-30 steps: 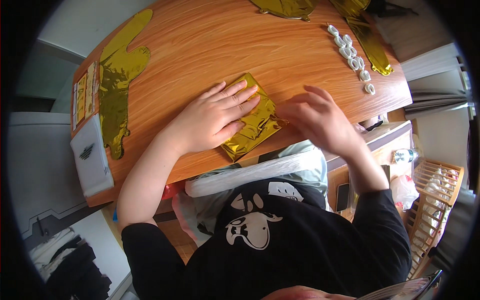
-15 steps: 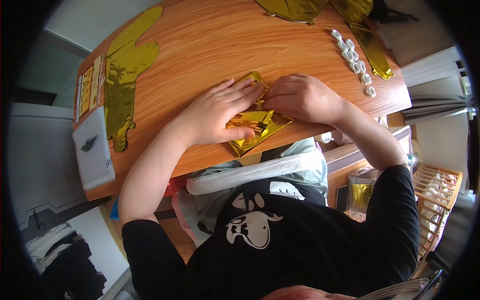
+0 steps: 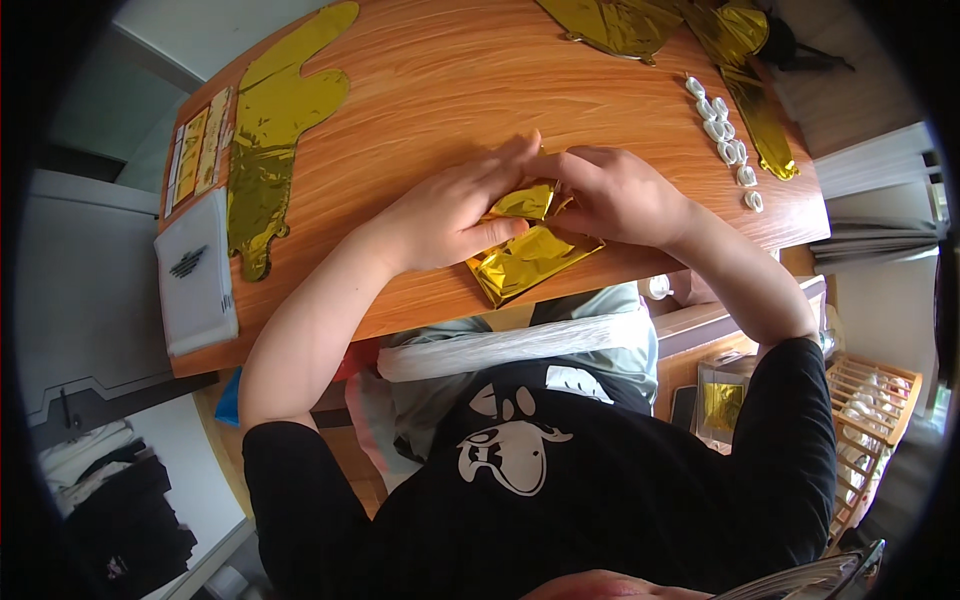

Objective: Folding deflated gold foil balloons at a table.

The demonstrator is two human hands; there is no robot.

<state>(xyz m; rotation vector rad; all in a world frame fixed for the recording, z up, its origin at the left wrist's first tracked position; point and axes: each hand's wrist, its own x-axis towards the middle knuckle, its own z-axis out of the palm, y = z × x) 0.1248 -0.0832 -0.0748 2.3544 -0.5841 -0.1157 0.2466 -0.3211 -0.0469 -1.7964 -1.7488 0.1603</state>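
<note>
A gold foil balloon (image 3: 540,254), folded into a flat packet with crinkled, shiny layers, lies near the table's front edge. My left hand (image 3: 451,212) is on its left and far side, thumb apart from the fingers, with a raised fold of foil between them. From the right, my right hand (image 3: 622,197) curls its fingers and thumb on the far right part of the packet, closed on the foil. Both hands hide the far edge of the packet, and the right fingertips are partly hidden.
Another gold foil balloon (image 3: 268,150) lies flat on the left of the wooden table (image 3: 430,90), beside printed packets (image 3: 199,143) and clear plastic bags (image 3: 196,275). Several white coils (image 3: 715,129) line the right side, near more gold foil (image 3: 615,28). A white roll (image 3: 510,345) crosses my lap.
My left hand has gone from lying flat on the foil to lifting a fold with bent fingers. My right hand has curled further over the packet. The view has shifted slightly.
</note>
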